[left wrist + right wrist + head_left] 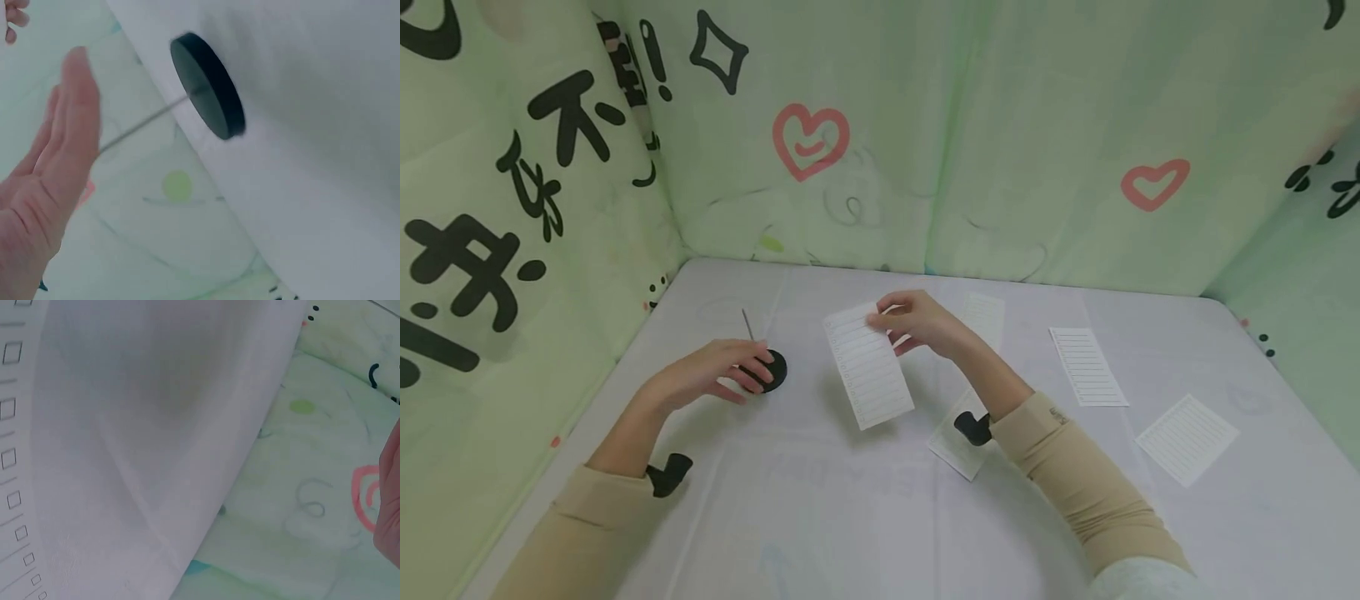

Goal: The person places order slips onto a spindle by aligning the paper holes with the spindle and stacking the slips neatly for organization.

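A bill spike stands on the table at the left: a round black base (779, 372) with a thin upright metal rod (747, 323). My left hand (711, 373) is beside it, in front of part of the base in the head view. In the left wrist view that hand's fingers (78, 106) are straight, and the spike's black base (209, 87) shows whole. My right hand (925, 321) pinches a white lined checklist sheet (868, 367) by its upper right edge, tilted above the table. Small printed boxes run down the sheet (19, 462) in the right wrist view.
More lined sheets lie on the white table (820, 517): one (1088, 367) and another (1187, 439) at the right, one (985, 312) behind my right hand, and one (955, 446) partly under my right forearm. A green printed curtain (880, 217) encloses the back and sides.
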{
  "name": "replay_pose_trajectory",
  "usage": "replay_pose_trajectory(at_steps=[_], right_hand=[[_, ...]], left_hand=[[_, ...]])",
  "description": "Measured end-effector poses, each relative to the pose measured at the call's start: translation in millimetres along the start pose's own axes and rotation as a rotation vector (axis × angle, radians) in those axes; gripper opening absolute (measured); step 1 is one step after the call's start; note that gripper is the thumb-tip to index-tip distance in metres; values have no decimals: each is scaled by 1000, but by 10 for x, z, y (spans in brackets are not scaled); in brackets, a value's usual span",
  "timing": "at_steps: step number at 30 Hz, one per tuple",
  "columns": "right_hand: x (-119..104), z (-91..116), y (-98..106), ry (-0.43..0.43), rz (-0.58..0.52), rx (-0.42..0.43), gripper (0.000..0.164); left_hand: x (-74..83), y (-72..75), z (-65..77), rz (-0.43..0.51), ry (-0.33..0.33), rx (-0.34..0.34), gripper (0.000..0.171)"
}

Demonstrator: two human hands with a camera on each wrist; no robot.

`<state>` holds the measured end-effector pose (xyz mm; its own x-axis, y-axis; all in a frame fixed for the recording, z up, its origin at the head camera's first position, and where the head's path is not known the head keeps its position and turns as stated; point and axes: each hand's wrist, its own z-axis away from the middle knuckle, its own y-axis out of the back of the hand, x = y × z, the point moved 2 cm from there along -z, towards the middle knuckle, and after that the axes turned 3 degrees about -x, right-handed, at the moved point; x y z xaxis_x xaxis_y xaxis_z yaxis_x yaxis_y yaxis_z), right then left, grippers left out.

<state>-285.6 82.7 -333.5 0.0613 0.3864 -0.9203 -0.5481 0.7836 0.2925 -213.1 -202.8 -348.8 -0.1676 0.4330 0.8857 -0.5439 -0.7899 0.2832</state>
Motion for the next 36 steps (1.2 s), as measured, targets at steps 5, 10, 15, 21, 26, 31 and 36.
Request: replay_pose_trajectory(at_steps=[5, 10, 15, 21, 26, 31, 36], right_hand=[[-22, 5, -146, 15, 13, -60, 21], [-20, -21, -271, 16, 38, -88, 20], [5, -65, -369, -4, 39, -108, 19], [20, -96, -447, -22, 24, -118, 21], [19, -92, -489, -32, 17, -138, 20], [25, -55, -487, -33, 23, -158, 20], [47, 10, -472, -19, 18, -186, 20]], left_hand=[[65, -113, -111, 252, -64, 16, 51], [130, -212, -202, 348, -64, 76, 42], [166, -274, -231, 315, -70, 121, 39], [163, -284, -220, 197, -68, 197, 36], [163, -253, -197, 149, -76, 236, 33], [183, -129, -140, 161, -126, 283, 33], [229, 22, -54, 179, -174, 337, 33]])
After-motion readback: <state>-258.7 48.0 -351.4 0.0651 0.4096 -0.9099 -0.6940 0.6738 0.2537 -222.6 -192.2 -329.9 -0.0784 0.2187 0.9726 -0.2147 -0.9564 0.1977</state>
